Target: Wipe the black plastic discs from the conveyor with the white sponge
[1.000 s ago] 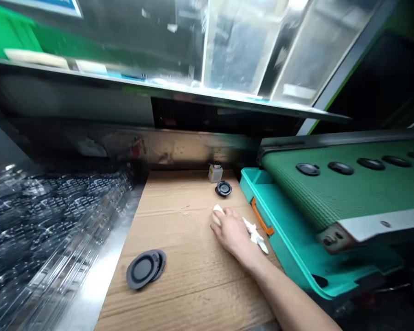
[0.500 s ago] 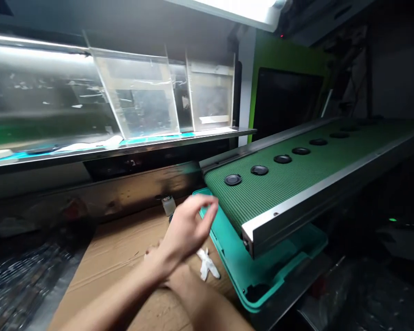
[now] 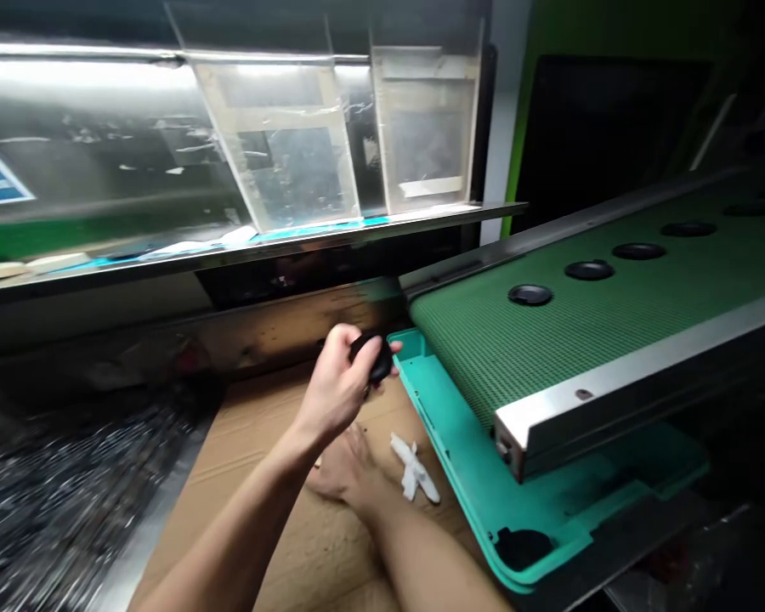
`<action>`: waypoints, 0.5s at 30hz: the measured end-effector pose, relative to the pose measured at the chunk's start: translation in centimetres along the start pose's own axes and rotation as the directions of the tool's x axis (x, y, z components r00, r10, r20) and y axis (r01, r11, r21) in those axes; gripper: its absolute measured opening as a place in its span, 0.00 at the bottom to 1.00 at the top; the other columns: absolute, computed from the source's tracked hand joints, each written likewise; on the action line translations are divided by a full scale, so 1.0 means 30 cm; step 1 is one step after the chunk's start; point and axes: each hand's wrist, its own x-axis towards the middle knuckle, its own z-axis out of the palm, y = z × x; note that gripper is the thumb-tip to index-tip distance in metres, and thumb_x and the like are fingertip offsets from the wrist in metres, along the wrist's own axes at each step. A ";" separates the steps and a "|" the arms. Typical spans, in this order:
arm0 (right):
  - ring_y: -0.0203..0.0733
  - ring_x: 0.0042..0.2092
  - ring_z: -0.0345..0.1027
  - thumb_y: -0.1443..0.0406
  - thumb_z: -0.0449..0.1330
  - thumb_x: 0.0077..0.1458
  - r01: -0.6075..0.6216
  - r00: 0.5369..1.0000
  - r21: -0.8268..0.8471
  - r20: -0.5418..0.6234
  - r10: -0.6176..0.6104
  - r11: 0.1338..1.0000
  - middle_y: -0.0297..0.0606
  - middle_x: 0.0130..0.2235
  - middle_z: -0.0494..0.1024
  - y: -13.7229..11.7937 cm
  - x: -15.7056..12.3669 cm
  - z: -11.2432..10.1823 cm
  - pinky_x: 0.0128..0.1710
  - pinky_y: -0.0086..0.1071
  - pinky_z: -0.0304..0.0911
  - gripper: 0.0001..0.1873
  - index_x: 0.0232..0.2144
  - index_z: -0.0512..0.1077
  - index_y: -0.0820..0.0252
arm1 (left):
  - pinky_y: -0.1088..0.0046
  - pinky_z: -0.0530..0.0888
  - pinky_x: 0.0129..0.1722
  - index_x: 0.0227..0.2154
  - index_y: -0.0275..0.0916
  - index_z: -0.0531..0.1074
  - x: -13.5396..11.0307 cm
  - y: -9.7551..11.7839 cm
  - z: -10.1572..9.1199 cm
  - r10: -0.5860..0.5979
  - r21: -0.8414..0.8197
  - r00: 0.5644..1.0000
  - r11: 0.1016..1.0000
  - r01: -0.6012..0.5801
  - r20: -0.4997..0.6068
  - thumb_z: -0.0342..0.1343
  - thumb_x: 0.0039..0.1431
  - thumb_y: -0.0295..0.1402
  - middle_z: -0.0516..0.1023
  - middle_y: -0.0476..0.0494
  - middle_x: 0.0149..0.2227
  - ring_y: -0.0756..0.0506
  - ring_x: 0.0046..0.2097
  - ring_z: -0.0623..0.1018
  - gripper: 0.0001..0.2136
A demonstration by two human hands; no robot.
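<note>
My left hand (image 3: 337,393) is raised above the cardboard-covered bench (image 3: 255,476), its fingers closed round a black round rubber part (image 3: 372,357), close to the near corner of the teal tray (image 3: 450,442). My right hand (image 3: 342,469) lies low on the cardboard just under the left wrist, which hides its fingers. A crumpled white cloth (image 3: 414,467) lies on the cardboard right beside the right hand.
A green conveyor belt (image 3: 586,331) slopes up to the right and carries several black round parts (image 3: 530,294). Another black part (image 3: 521,544) sits in the tray's near end. A metal shelf with clear dividers (image 3: 306,144) runs behind. Blurred clear plastic trays (image 3: 57,484) fill the left.
My view swung right and up. My left hand came in, reached toward the belt's end and now grips a black part. My right hand moved off the cloth and rests on the cardboard.
</note>
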 end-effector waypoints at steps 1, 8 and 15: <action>0.54 0.49 0.64 0.60 0.62 0.48 -0.006 1.000 0.008 0.002 0.006 1.000 0.45 0.45 0.74 0.001 0.003 -0.003 0.51 0.45 0.59 0.19 0.44 0.74 0.57 | 0.72 0.71 0.26 0.41 0.43 0.61 -0.094 -0.038 -0.082 -0.090 -0.085 0.990 0.993 0.082 -0.104 0.58 0.58 0.44 0.79 0.43 0.39 0.44 0.33 0.79 0.15; 0.44 0.47 0.67 0.58 0.57 0.56 -0.145 0.933 0.289 -0.278 0.228 0.946 0.41 0.48 0.72 -0.046 0.062 -0.035 0.52 0.36 0.62 0.21 0.51 0.71 0.57 | 0.74 0.72 0.26 0.46 0.37 0.70 -0.399 -0.345 -0.384 -0.482 -0.635 0.781 0.759 0.146 -0.396 0.51 0.62 0.47 0.79 0.39 0.40 0.44 0.36 0.80 0.19; 0.46 0.48 0.65 0.62 0.58 0.57 0.050 0.998 0.160 -0.054 -0.042 0.986 0.42 0.46 0.71 -0.160 -0.073 0.056 0.51 0.38 0.63 0.19 0.51 0.73 0.54 | 0.62 0.75 0.50 0.44 0.33 0.74 -0.366 -0.400 -0.421 -0.585 -0.872 0.797 0.459 0.170 -0.153 0.47 0.64 0.35 0.78 0.34 0.46 0.40 0.48 0.78 0.15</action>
